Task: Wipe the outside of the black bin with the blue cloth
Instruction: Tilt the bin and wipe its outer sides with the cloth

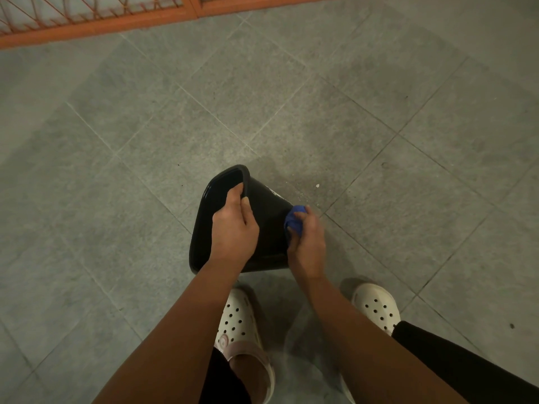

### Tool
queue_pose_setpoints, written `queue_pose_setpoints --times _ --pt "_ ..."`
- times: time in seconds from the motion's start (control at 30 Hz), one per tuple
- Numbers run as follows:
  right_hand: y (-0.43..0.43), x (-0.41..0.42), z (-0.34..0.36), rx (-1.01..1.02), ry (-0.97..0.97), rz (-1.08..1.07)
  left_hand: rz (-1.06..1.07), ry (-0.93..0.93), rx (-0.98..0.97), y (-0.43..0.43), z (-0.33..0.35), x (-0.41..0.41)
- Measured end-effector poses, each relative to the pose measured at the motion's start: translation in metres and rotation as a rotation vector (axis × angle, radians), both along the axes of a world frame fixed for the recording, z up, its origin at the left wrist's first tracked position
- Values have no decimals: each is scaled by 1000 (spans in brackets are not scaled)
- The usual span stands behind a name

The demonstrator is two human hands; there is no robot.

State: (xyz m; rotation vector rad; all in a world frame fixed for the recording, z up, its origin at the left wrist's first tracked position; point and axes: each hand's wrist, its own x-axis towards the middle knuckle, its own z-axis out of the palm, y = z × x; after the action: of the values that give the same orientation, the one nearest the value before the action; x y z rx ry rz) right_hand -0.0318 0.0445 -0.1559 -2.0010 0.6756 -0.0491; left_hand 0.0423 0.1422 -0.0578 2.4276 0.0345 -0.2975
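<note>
The light is dim and flat, with a grey-green cast over the tiled floor (379,126). Soft, faint shadows pool just beside the white clogs (376,307) and the black bin (267,225), whose inner wall carries a dull sheen. The wide lens bows the orange gate rail (96,27) at the far edge. Detail is soft throughout.

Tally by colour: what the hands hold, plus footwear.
Black: 1, bin
Blue: 1, cloth
White: 2, left clog and right clog
Total: 4
</note>
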Motion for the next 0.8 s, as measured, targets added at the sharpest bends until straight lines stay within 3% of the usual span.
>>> queue_pose_setpoints --times 0.17,0.27,0.37,0.53,0.67,0.8 --pt "-29 18 -12 17 191 79 -17 -14 0 -1 2 -4" --pt "-24 11 -12 5 304 -12 -15 -12 -9 -2 2 -2" --pt "-1 8 -4 -56 256 -82 3 -5 -3 0 1 -2" --pt "-2 26 -2 -75 176 -5 24 -7 -3 3 1 -5" --pt "-21 17 -11 32 289 -48 6 14 -3 4 4 -10" --pt "-32 13 -10 173 254 -91 57 146 -86 4 7 -6"
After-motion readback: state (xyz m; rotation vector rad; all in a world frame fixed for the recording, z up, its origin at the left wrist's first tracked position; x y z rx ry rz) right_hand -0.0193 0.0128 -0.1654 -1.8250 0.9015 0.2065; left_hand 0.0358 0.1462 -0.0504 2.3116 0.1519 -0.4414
